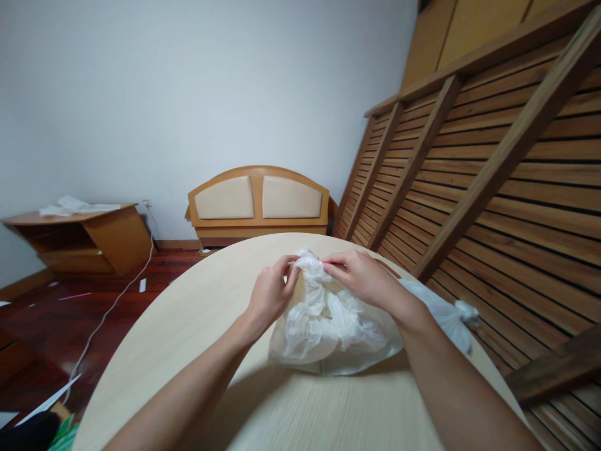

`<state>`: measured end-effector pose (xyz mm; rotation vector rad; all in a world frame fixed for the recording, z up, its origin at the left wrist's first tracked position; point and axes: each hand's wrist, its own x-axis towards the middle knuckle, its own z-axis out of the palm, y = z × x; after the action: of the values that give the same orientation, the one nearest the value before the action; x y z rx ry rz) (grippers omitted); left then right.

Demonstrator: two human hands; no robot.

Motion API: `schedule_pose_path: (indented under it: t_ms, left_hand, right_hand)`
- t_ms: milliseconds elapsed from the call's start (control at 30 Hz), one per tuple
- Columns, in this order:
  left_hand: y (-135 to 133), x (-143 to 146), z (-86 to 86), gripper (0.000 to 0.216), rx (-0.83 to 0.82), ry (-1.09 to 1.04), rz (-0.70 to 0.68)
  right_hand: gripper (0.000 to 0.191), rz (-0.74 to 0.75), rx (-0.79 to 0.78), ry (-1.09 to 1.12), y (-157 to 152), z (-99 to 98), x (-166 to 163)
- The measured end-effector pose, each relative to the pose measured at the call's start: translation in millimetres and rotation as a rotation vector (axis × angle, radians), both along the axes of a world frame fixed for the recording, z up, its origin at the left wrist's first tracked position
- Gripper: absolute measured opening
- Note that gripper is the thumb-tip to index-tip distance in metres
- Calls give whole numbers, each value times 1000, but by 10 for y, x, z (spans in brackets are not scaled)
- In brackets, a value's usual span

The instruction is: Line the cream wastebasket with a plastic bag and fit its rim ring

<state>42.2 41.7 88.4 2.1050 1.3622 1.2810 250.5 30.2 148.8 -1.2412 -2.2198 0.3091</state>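
A thin white plastic bag (328,351) sits near the middle of the round table (188,313). The left hand (272,288) and the right hand (364,275) each pinch its bunched-up top (310,266) with thumb and fingers. The top is right between them, so neither hand looks nearer. From the pinch, the bag's fat part lies toward the person, and it is longest from side to side, across the table. You can see a bit through the bag (it is cloudy). White crumpled stuff shows there, but I can't tell if it is inside or just folds. By the table's right edge lies another pale bag (436,307) with its end bunched up; what it holds is hidden.
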Motion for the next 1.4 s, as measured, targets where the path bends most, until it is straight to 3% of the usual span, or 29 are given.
schedule_pose_path:
  t_ms: [433,633,767,967,1233,1333,1400]
  left_hand:
    - [69,23,-72,47,-146,-67,-176]
    - [99,-105,15,42,-193,-8,-12]
    - [79,-139,57,34,-192,21,7]
    - [142,-212,77,30,-182,-9,-11]
    - [303,-392,-93,20,-181,148,188]
    - [268,-372,-65,12,-161,169,237]
    - [216,-319,-4,17,-104,135,251]
  right_hand:
    - [29,-67,70,2,144,-99,125]
    - [32,-188,80,-7,201,-149,207]
    - [33,-220,70,-7,225,-165,226]
    - [33,-185,73,12,247,-164,255]
    - [34,-168,50,39,239,-145,291]
    - [34,-175,64,32,241,-146,277]
    - [34,-173,64,35,247,-153,268]
